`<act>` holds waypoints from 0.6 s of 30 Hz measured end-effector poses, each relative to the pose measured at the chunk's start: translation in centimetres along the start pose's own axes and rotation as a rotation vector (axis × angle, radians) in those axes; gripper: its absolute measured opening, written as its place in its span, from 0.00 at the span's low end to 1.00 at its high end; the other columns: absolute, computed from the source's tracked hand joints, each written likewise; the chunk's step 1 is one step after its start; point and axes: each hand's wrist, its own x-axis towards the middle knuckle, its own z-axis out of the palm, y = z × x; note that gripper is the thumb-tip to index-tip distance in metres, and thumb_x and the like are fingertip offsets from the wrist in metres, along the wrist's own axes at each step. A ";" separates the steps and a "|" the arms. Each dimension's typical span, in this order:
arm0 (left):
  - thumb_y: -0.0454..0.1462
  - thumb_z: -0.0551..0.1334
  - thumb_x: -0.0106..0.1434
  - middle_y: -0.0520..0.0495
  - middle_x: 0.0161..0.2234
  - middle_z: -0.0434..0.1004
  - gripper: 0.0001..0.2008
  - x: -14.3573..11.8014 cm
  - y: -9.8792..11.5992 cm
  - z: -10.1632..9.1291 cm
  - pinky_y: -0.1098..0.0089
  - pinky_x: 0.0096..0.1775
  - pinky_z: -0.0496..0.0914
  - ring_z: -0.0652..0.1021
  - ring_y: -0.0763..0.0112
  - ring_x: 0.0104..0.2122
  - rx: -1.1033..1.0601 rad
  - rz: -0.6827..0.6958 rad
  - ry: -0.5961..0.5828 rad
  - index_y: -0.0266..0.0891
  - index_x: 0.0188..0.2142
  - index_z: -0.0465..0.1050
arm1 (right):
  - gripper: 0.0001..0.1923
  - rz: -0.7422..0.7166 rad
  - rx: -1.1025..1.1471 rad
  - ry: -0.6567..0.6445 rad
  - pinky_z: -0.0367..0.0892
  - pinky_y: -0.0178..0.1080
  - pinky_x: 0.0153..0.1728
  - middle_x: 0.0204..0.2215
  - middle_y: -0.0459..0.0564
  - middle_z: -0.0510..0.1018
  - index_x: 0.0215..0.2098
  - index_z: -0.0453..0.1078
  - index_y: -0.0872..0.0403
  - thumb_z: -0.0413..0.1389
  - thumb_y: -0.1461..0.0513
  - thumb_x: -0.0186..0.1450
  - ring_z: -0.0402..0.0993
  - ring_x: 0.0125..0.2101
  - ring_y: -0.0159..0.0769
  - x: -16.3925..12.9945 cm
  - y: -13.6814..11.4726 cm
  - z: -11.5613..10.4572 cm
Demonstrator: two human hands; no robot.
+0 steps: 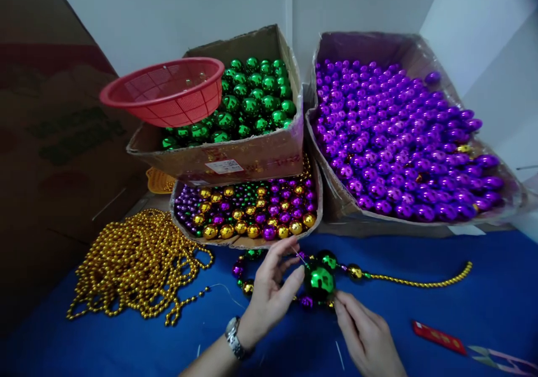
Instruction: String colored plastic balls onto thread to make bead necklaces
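Note:
A large shiny green bead (pixel 320 282) hangs between my two hands above the blue table. My left hand (pixel 273 296), wearing a metal watch, pinches a thin thread (pixel 300 255) that runs to the bead's upper left. At the bead's lower right edge, the fingertips of my right hand (pixel 365 329) are closed on the strand; whether they grip the bead or its thread is hidden. Around and behind lies the bead strand, with a second green bead (pixel 327 260), purple beads (pixel 238 268) and a gold bead (pixel 354 271). A chain of small gold beads (pixel 420 281) extends right.
Gold bead chains (pixel 138 259) are heaped at left. Behind stand a box of green balls (pixel 256 153) with a red basket (pixel 163 94) on it, a mixed-bead box (pixel 246 242) and a purple-ball box (pixel 332 175). Red-cased snips (pixel 439 336) lie at right.

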 end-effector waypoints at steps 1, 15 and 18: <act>0.34 0.59 0.62 0.42 0.53 0.67 0.20 0.3 0.3 -0.4 0.60 0.51 0.67 0.69 0.59 0.51 0.065 0.005 -0.017 0.45 0.54 0.64 | 0.13 0.012 0.005 0.003 0.71 0.31 0.32 0.32 0.53 0.78 0.44 0.68 0.55 0.43 0.61 0.70 0.77 0.30 0.35 0.0 0.1 -0.1; 0.36 0.55 0.60 0.42 0.34 0.80 0.11 13.3 0.4 -15.5 0.65 0.38 0.69 0.78 0.58 0.36 1.249 0.098 0.070 0.38 0.39 0.73 | 0.13 -0.014 0.006 0.013 0.73 0.28 0.32 0.33 0.54 0.79 0.45 0.69 0.55 0.46 0.60 0.69 0.78 0.28 0.34 -0.4 1.0 -0.6; 0.34 0.55 0.58 0.40 0.34 0.79 0.10 14.1 0.5 -15.6 0.65 0.39 0.68 0.78 0.57 0.35 1.301 0.115 0.022 0.37 0.36 0.75 | 0.13 -0.042 -0.018 0.023 0.74 0.28 0.34 0.34 0.54 0.80 0.45 0.69 0.55 0.47 0.60 0.68 0.79 0.31 0.36 -0.5 1.4 -0.5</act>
